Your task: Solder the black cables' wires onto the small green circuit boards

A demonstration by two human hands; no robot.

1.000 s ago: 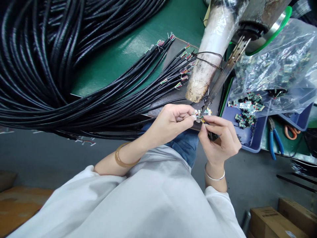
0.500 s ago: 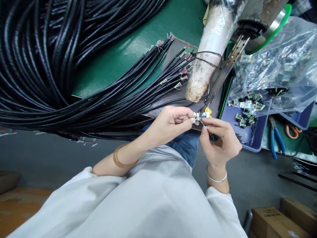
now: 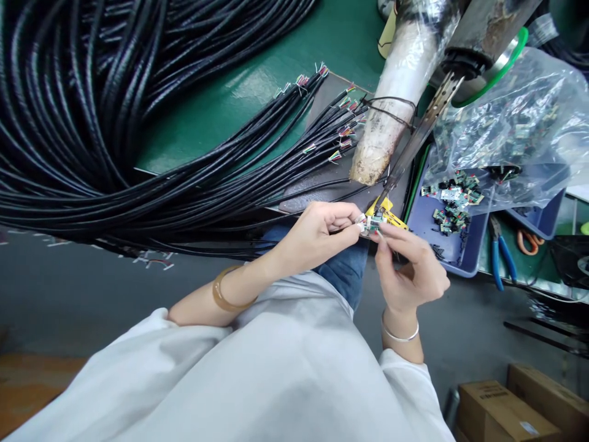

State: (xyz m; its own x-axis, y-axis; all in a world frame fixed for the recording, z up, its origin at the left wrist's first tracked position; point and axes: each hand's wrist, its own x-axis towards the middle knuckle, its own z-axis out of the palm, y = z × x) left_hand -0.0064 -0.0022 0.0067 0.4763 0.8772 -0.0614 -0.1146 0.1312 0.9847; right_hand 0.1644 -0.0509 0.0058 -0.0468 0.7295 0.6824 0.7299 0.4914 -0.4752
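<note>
On the left of the desk [image 3: 221, 92] lies a heavy sweep of cables [image 3: 138, 202], their bared ends fanned over a grey sheet [image 3: 317, 175]. Next, our left hand [image 3: 324, 232] has its fingers pinched on the left end of the board [image 3: 375, 226], which we keep near the desk's edge, just under the tip of the iron [image 3: 411, 145]. We cannot tell whether the tip touches it. More of the board's green face shows than half a second ago, and more of the yellow strip [image 3: 396, 221] behind it is uncovered. We judge this a small resetting of the board at the tip, with work on it unfinished. Our right hand [image 3: 411, 270] has its forefinger at the board's right end; whether the fingers and thumb grasp anything, we cannot tell. Further right are the tray [image 3: 423, 224] of small boards [image 3: 453, 212] and the pliers [image 3: 496, 261].
</note>
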